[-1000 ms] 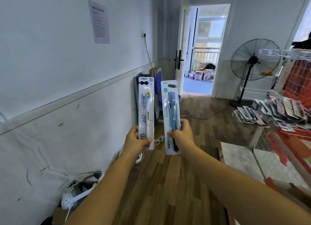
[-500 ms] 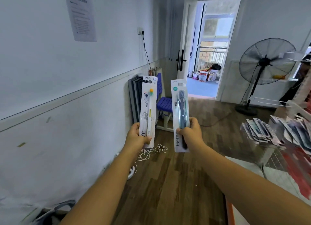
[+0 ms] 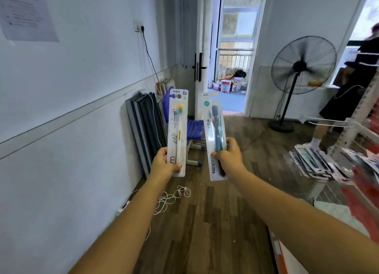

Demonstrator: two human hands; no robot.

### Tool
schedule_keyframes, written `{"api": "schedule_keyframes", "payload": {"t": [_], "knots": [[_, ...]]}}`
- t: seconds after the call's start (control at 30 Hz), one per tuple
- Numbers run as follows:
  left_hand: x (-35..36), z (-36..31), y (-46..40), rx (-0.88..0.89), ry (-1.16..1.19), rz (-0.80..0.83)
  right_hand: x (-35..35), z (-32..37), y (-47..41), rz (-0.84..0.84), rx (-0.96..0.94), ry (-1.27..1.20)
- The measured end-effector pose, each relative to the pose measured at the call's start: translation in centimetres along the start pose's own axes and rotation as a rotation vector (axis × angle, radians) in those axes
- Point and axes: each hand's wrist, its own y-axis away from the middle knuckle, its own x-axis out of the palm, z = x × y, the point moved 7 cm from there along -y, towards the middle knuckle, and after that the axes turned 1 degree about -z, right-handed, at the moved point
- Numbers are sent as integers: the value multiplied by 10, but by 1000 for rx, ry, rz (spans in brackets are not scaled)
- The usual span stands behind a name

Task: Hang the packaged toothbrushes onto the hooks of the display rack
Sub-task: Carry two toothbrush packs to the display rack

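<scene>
My left hand point(image 3: 164, 166) grips the lower end of a white toothbrush package point(image 3: 177, 128), upright, with an orange-green brush head. My right hand point(image 3: 228, 155) grips a light blue toothbrush package point(image 3: 214, 130) with a dark brush, tilted slightly left at the top. Both are held out in front of me, side by side, apart. The display rack point(image 3: 352, 128) stands at the right edge, with bare white hooks point(image 3: 324, 120) sticking out towards me and several packaged toothbrushes point(image 3: 315, 163) hanging lower down.
A white wall runs along the left. Folded grey panels point(image 3: 145, 130) and a blue chair point(image 3: 192, 128) stand by it, with a white cord point(image 3: 174, 195) on the wood floor. A black pedestal fan point(image 3: 301, 68) stands far right; a person point(image 3: 361, 72) is behind the rack. An open doorway lies ahead.
The view has swung right and up: the rack's hooks and a person have come into view. Both hands have stayed out in front, keeping hold of their packages.
</scene>
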Motion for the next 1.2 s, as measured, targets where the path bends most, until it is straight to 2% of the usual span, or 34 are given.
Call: {"api": "schedule_keyframes", "payload": {"t": [0.23, 0.5, 0.67, 0.93, 1.2], "knots": [[48, 0, -108, -5, -9, 119, -21, -3, -88, -146, 5, 6], [162, 18, -169, -58, -5, 293, -108, -32, -141, -360, 36, 26], [255, 27, -187, -114, -18, 437, -180, -53, -166, -507, 91, 39], [415, 13, -203, -84, -72, 704, -302, -73, -196, -780, 122, -30], [528, 7, -170, -98, -46, 973, -385, -81, -174, -999, 135, -17]]}}
